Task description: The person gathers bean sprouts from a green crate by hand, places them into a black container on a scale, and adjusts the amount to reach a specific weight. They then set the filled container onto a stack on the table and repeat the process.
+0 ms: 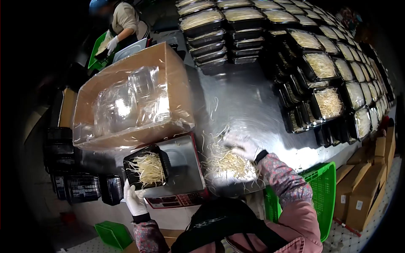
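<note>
My gloved left hand (135, 200) grips the near left edge of a black plastic tray (164, 157) with bean sprouts (148, 168) in it. That tray overlaps the left part of a scale (181, 157), which has a metal plate and a red-edged button panel. To the right, my gloved right hand (242, 145) is over the far side of a loose pile of bean sprouts (230, 165) on the metal table (236, 99). Its fingers are smeared by motion, so I cannot tell whether they hold any sprouts.
A cardboard box (179, 90) of clear plastic lids (120, 103) stands behind the scale. Stacks of filled trays (321, 65) cover the table's far and right sides. Empty black trays (82, 188) stand at left. A green crate (327, 198) is below right; another person (126, 21) works at back left.
</note>
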Demonstrator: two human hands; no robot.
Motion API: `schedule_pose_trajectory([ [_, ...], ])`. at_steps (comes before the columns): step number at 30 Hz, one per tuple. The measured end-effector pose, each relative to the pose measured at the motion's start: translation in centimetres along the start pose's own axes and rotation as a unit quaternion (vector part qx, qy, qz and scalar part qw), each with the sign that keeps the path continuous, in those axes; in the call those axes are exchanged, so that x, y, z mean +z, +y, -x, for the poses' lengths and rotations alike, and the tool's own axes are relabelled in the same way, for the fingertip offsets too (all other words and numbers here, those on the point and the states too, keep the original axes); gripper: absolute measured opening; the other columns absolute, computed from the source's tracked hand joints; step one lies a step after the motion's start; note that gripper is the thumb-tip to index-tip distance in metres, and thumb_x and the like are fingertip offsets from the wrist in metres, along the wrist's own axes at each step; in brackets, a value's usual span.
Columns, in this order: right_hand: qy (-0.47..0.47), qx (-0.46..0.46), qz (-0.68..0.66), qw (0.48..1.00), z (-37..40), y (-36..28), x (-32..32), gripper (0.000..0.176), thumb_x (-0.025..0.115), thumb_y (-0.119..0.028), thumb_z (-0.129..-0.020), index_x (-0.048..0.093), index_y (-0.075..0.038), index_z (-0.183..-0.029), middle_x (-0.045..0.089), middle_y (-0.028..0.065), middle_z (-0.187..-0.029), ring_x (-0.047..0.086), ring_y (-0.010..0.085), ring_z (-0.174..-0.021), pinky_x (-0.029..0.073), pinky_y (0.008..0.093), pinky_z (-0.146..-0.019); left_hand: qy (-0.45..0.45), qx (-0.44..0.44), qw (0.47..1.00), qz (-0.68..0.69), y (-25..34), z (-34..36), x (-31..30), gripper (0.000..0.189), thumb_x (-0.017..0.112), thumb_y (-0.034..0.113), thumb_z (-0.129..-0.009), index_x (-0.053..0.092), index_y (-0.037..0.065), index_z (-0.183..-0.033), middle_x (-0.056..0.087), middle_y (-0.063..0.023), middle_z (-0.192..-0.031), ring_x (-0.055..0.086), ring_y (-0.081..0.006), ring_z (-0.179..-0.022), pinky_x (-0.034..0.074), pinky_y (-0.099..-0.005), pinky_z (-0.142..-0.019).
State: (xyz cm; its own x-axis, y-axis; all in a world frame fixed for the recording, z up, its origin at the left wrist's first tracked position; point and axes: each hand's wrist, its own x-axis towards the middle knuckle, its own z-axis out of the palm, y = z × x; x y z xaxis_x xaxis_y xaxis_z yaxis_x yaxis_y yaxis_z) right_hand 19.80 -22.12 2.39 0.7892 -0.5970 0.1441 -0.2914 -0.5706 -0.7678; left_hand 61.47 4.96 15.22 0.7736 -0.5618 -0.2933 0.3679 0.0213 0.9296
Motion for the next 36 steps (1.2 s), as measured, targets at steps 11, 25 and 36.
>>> schedule_pose_trajectory([
  [11, -0.059, -0.09, 0.224, 0.969, -12.0, 3.7, 4.1, 0.059, 0.049, -0.044, -0.097, 0.045, -0.006, -0.142, 0.042, 0.0154, -0.15, 0.033, 0.0341, -0.143, 0.022, 0.0472, -0.119, -0.091, -0.047, 0.995, 0.015, 1.1, 2.9, 11.0, 0.045, 0.051, 0.004, -0.09, 0.05, 0.0, -0.135, 0.064, -0.0124, -0.118, 0.067, -0.0193, -0.093, 0.058, -0.0277, -0.064],
  [25, 0.164, 0.113, 0.059, 0.978, 15.5, -10.7, -3.9, 0.044, 0.063, -0.024, -0.092, 0.057, -0.003, -0.131, 0.06, 0.018, -0.128, 0.054, 0.0346, -0.123, 0.041, 0.0444, -0.106, -0.289, -0.176, 0.94, -0.037, -14.4, 6.3, 26.2, 0.034, 0.045, -0.003, -0.089, 0.052, -0.004, -0.123, 0.064, -0.0159, -0.106, 0.069, -0.0299, -0.082, 0.062, -0.0395, -0.069],
  [36, 0.629, 0.462, 0.079, 0.62, 49.4, -20.9, 5.0, 0.026, 0.06, -0.012, -0.096, 0.067, -0.004, -0.12, 0.069, 0.0118, -0.117, 0.063, 0.0219, -0.109, 0.048, 0.034, -0.096, -0.336, -0.091, 0.915, -0.202, -19.7, 6.5, 24.1, 0.038, 0.053, 0.016, -0.098, 0.044, 0.004, -0.132, 0.054, -0.0091, -0.116, 0.055, -0.0254, -0.098, 0.048, -0.0421, -0.09],
])
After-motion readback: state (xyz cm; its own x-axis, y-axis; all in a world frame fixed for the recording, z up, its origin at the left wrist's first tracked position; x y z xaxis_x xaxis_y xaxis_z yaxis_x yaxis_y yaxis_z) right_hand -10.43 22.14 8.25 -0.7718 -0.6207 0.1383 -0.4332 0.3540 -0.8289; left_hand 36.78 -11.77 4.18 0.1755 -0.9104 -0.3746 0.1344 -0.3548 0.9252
